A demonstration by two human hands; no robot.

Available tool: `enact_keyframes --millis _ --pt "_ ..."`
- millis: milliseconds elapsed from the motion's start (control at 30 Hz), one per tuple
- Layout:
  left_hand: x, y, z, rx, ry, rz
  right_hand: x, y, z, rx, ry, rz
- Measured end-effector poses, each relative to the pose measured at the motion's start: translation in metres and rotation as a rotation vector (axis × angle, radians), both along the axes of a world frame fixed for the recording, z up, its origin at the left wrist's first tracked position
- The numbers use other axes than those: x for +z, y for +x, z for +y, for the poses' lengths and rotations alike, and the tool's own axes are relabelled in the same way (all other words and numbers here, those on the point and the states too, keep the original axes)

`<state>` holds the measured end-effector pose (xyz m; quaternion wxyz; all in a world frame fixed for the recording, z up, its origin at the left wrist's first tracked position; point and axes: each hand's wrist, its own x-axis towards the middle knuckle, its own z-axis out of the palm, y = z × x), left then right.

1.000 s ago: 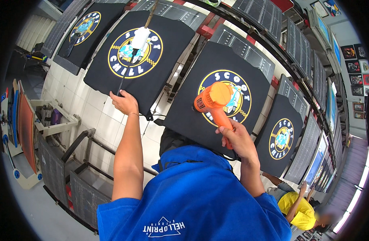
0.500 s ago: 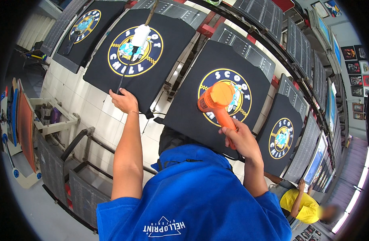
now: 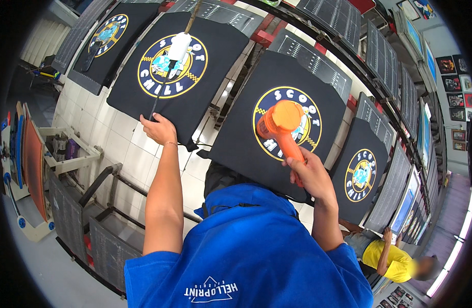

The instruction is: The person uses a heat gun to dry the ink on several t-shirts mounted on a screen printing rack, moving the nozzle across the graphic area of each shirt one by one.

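My right hand [image 3: 313, 177] grips the handle of an orange heat gun [image 3: 284, 120]. Its barrel is above a black fabric panel [image 3: 236, 138] on a board, partly covering the round, yellow-rimmed print [image 3: 314, 108]. At the near edge of the neighbouring panel on the left, my left hand [image 3: 160, 129] is closed around a thin black cord [image 3: 161, 92]. This cord runs up to a white socket block [image 3: 180, 46], which lies across a second black panel [image 3: 128, 77] with the same round print.
More printed black panels lie at far left [image 3: 107, 38] and at right [image 3: 360, 177]. Bare grey boards [image 3: 331, 18] line a curved rail behind. A rack with an orange board [image 3: 33, 159] stands at left. At lower right is another person in a yellow top [image 3: 387, 262].
The heat gun has shifted slightly to the right and its barrel has turned a little. My left hand stays put on the cord.
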<state>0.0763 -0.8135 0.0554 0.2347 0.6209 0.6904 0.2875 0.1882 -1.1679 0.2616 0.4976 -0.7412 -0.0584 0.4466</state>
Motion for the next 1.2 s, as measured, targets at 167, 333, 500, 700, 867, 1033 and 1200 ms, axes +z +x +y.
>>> enact_keyframes --millis 167,333,500,700,867,1033,1200 --pt "-0.006 -0.004 0.003 0.005 -0.001 -0.005 -0.004 0.002 0.000 -0.011 0.002 -0.009" --pt "-0.002 -0.001 0.002 0.006 -0.011 -0.015 -0.007 0.005 -0.008 -0.010 -0.009 -0.029" --pt "-0.004 -0.004 0.004 -0.009 -0.005 -0.007 -0.001 0.005 -0.007 -0.054 0.043 -0.021" --pt "-0.006 -0.004 0.003 -0.002 -0.013 -0.031 0.002 -0.001 -0.009 -0.109 0.019 -0.036" --pt "-0.005 -0.003 0.003 -0.004 -0.004 -0.037 -0.003 0.001 -0.015 -0.149 0.050 -0.051" --pt "-0.002 -0.004 0.002 -0.023 0.005 -0.077 0.002 0.002 -0.014 -0.172 0.059 -0.054" --pt "-0.005 -0.003 0.002 -0.035 0.028 -0.101 -0.001 0.006 -0.018 -0.137 -0.021 -0.093"
